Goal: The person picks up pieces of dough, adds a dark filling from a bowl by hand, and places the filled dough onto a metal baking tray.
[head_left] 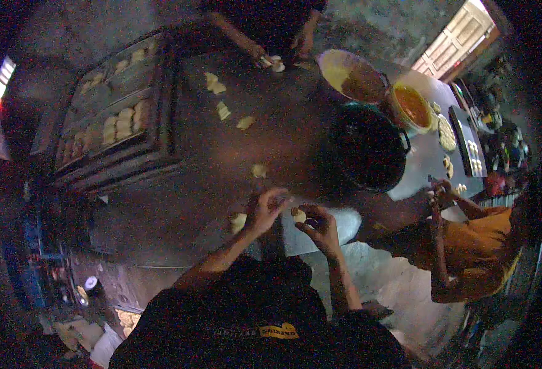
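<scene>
Close in front of my body, my right hand (321,230) pinches a small pale piece of dough (299,215) between thumb and fingers. Just to its left, my left hand (269,208) has its fingertips drawn together; whatever they hold is too small and blurred to name. One pale dough piece (238,222) lies on the dark table (154,224) beside my left wrist. Another dough piece (259,170) rests beyond my left hand. Farther off are a flat dough piece (245,123), a folded-looking one (223,111) and a small group of pieces (214,83).
Stacked trays (155,138) with rows of buns stand at left. A large black pot (369,150), a wide basin (352,77) and a tub of orange filling (413,109) stand at right. One person's hands (275,61) work opposite; another person in orange (474,249) works at right.
</scene>
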A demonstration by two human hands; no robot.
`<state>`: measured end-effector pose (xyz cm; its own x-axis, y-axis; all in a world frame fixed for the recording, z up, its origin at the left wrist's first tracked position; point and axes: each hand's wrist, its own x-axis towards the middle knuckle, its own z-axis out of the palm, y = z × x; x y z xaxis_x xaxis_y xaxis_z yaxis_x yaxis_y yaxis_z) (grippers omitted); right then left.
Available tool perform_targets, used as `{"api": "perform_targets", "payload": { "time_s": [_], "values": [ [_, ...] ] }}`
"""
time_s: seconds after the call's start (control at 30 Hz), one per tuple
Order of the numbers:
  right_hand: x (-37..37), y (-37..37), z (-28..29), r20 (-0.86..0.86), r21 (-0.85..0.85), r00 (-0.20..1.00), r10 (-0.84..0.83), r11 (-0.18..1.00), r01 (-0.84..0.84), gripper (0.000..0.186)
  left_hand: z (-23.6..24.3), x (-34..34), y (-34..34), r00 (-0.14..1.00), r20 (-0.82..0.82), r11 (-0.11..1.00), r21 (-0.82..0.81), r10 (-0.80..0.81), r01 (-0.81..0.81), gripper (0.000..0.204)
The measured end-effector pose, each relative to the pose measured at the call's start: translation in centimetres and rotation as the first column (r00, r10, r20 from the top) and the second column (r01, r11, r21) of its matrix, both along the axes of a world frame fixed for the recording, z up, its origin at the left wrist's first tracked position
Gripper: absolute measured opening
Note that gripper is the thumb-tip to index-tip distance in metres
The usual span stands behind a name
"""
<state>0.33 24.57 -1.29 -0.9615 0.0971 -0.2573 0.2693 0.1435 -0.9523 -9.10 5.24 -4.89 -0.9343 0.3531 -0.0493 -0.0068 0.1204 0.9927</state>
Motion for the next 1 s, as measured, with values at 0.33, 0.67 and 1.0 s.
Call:
{"api": "perform_targets", "payload": {
  "time_s": [0.33,0.67,1.0],
  "values": [
    [2.8,3.5,8.4,-0.609,0.143,0.771,-0.186,0.931,0.337,0.043,16.6,4.7,6.5,0.921,-0.344,0.976,0.057,-0.18,0.212,0.032],
    [6.4,4.8,4.8,-0.117,-0.503,0.992,0.037,0.859,-0.091,0.032,13.3,3.3,9.4,0.344,-0.755,0.808,-0.399,-0.558,0.434,0.051],
    [-8.5,10.9,11.9,-0.351,-0.016,0.799,0.488,0.85,-0.527,0.032,12.5,4.4,9.5,0.995,-0.079,0.994,0.077,-0.067,0.073,0.079]
  ]
}}
